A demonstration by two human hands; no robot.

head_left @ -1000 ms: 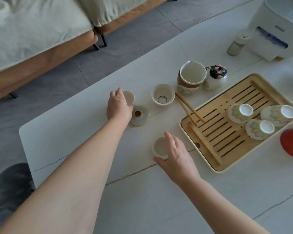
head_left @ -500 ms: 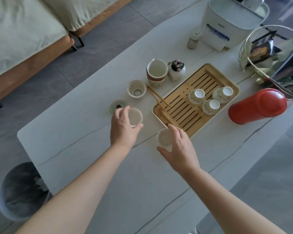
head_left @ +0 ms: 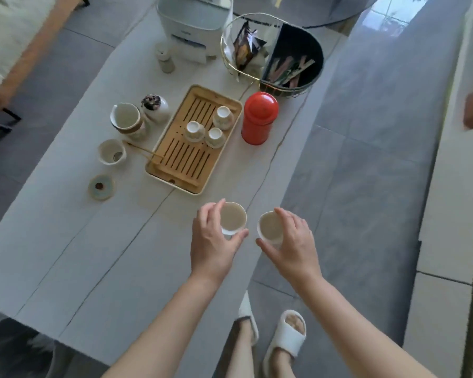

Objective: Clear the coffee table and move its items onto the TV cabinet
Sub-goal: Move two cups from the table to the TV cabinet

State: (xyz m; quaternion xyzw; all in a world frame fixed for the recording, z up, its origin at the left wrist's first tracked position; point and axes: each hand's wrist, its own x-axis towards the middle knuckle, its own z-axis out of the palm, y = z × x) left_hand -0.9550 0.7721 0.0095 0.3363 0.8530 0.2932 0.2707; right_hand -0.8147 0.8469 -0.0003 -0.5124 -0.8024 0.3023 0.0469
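My left hand [head_left: 213, 241] grips a small white teacup [head_left: 233, 217] by its rim, lifted above the near right part of the pale coffee table [head_left: 74, 246]. My right hand [head_left: 292, 246] holds a second small white cup [head_left: 269, 226] at the table's right edge, over the grey floor. On the table stay a bamboo tea tray [head_left: 186, 159] with three upturned cups [head_left: 206, 126], a red canister [head_left: 258, 118], a pitcher [head_left: 127, 120], a lidded jar [head_left: 155, 106], a white bowl [head_left: 111, 151], a round coaster [head_left: 101, 186] and wooden tongs [head_left: 145, 153].
A white appliance [head_left: 194, 23], a small bottle [head_left: 165, 60] and a wire basket [head_left: 273, 53] of packets stand at the table's far end. A sofa [head_left: 14, 31] lies at left, a bin [head_left: 14, 350] at bottom left. My slippered feet [head_left: 284, 336] stand on grey floor right of the table.
Both hands have lifted their cups off the table and carried them rightward to its edge. My view has swung right, showing the floor and my feet.
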